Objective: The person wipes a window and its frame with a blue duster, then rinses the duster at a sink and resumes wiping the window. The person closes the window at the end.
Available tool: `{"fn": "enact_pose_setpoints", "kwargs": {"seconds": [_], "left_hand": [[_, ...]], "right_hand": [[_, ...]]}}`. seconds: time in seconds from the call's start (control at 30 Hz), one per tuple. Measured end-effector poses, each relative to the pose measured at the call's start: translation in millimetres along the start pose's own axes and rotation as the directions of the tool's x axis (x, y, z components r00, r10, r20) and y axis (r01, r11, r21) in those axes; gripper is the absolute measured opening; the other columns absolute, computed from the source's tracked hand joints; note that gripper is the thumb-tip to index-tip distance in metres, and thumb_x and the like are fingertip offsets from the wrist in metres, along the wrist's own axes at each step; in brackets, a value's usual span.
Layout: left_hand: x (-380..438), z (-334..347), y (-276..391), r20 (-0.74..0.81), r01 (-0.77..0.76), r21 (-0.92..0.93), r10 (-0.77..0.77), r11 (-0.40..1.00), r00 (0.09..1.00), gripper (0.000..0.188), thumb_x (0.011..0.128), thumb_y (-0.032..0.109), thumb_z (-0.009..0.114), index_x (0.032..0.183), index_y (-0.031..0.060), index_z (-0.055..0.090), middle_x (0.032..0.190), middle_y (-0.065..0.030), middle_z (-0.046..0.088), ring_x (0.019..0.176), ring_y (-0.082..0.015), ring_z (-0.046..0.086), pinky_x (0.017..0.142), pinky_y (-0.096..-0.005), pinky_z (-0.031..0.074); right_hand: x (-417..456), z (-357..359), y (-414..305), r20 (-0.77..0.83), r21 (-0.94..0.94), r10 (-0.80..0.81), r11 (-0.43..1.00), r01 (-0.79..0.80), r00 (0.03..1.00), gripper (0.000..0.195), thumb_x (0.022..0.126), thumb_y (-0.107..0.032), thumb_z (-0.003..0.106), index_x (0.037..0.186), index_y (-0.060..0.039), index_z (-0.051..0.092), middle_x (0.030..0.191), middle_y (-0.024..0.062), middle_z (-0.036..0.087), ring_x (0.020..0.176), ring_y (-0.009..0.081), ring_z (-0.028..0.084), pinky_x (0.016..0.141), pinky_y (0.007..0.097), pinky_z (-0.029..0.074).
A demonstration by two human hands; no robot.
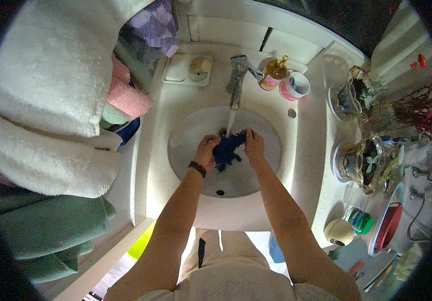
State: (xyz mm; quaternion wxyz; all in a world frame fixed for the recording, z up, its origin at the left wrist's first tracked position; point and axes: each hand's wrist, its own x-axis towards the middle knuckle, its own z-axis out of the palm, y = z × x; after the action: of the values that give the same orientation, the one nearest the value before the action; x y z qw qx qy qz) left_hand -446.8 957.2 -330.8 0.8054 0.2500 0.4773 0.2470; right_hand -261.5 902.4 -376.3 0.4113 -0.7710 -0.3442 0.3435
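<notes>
A dark blue, shaggy cloth (pixel 228 150) is stretched between my two hands over the white oval sink basin (pixel 186 165). My left hand (pixel 205 149), with a dark band on its wrist, grips the cloth's left side. At the upper right end, my right hand (pixel 254 146) pinches it between thumb and fingers. Water (pixel 230 122) runs from the chrome faucet (pixel 237 81) onto the cloth's upper part. Ragged strands hang from its lower edge. The basin's dark drain hole (pixel 220 192) lies nearer to me.
Behind the basin stand a soap dish (pixel 187 70), a yellow pump bottle (pixel 272 75) and a white-and-pink cup (pixel 294 87). Towels (pixel 50 161) hang at left. Glass planters (pixel 359 165), a cream round container (pixel 339 231) and a green-lidded jar (pixel 362 222) line the right ledge.
</notes>
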Motion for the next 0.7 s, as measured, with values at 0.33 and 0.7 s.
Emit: {"fn": "enact_pose_setpoints", "kwargs": {"seconds": [0.33,0.7], "left_hand": [[-10.9,14.4,12.8,0.212,0.071,0.151,-0.103,0.986,0.972,0.035,0.072,0.009,0.063,0.106,0.0053,0.056,0.092,-0.005,0.061,0.083,-0.0161,0.058,0.073,-0.0275,0.047],[0.7,-19.1,-17.6,0.002,0.096,-0.444,-0.106,0.891,0.994,0.019,0.078,0.013,0.06,0.095,0.007,0.054,0.084,-0.0062,0.058,0.066,-0.0186,0.058,0.055,-0.0262,0.05]], "right_hand": [[-23.1,16.2,-25.9,0.179,0.451,0.103,0.875,-0.175,0.978,0.025,0.087,-0.027,0.055,0.096,-0.0039,0.057,0.076,0.0042,0.057,0.061,0.0123,0.052,0.053,0.0258,0.042],[-34.1,-2.1,-56.4,0.351,0.816,0.248,0.392,-0.425,0.903,0.019,0.083,-0.012,0.058,0.098,-0.0015,0.052,0.084,0.006,0.059,0.068,0.0177,0.058,0.061,0.0314,0.05]]}}
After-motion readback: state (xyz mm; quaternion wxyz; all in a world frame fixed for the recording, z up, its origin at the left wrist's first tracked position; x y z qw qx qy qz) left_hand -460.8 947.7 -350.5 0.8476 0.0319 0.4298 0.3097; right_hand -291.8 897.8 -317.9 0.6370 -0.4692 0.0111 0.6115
